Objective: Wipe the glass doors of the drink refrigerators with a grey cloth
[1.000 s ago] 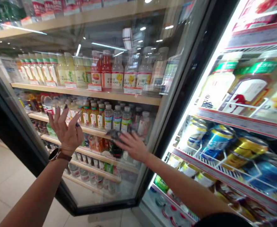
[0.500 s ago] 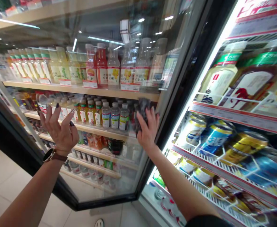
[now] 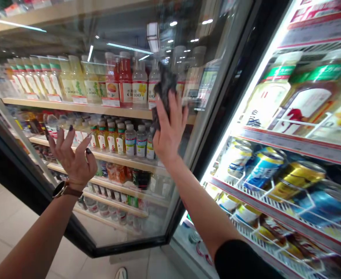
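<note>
Dark cloth (image 3: 164, 91) under my right hand (image 3: 169, 126), on glass cooler door (image 3: 130, 248).
Right fingers extended, pressing it; Left hand (image 3: 74, 162) open, spread, holding nothing.

I cannot resolve the dark held item (image 3: 164, 91) at 12 o'clock or the pixelated package (image 3: 142, 180) at 7 o'clock.

You get bright, cold light from the LED strip (image 3: 257, 89) inside the cooler frame, while ceiling lamps (image 3: 173, 23) glare as reflections across the glass door (image 3: 109, 228). The wire shelves (image 3: 298, 145) bend and stretch toward the right edge of your view, and the dark cloth (image 3: 164, 87) looks slightly soft
</note>
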Demonstrator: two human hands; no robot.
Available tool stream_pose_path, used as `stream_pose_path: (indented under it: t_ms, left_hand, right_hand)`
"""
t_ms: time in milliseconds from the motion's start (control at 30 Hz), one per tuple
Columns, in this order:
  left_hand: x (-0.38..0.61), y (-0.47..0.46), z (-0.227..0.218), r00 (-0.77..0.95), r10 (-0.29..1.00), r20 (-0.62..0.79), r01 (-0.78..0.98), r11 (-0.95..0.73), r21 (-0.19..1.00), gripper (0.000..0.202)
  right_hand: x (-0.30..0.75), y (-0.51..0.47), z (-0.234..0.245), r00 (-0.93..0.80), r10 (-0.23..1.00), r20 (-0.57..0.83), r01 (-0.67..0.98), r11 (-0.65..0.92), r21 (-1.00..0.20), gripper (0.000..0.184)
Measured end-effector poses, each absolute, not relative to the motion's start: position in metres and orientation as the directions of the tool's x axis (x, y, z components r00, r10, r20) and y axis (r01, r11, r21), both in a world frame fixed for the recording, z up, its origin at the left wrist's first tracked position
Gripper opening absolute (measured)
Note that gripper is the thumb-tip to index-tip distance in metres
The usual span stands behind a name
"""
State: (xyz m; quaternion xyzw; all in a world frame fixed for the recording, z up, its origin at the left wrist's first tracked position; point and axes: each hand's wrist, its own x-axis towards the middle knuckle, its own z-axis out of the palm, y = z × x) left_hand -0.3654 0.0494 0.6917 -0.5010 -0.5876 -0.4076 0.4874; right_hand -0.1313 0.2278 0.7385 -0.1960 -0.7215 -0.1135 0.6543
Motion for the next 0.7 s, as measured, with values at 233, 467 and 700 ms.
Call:
stream_pose_path:
  t_ms: [233,467,700]
  left_hand:
    - [-0.367,0.048,0.689,0.035,0.192,0.981,0.978,0.193,-0.073,0.044]
    - [-0.372,0.054,0.686,0.081,0.142,0.987,0.991,0.090,-0.095,0.053]
    - [-0.386,0.031,0.697,0.273,0.264,0.925,0.956,0.032,-0.291,0.081]
  right_hand:
    - [-0.172,0.164,0.537,-0.379,0.064,0.923,0.316,0.946,0.064,0.064]
    - [-0.223,0.155,0.715,-0.277,0.201,0.940,0.430,0.900,-0.066,0.068]
    - [-0.229,0.135,0.563,-0.219,0.002,0.976,0.477,0.873,0.105,0.073]
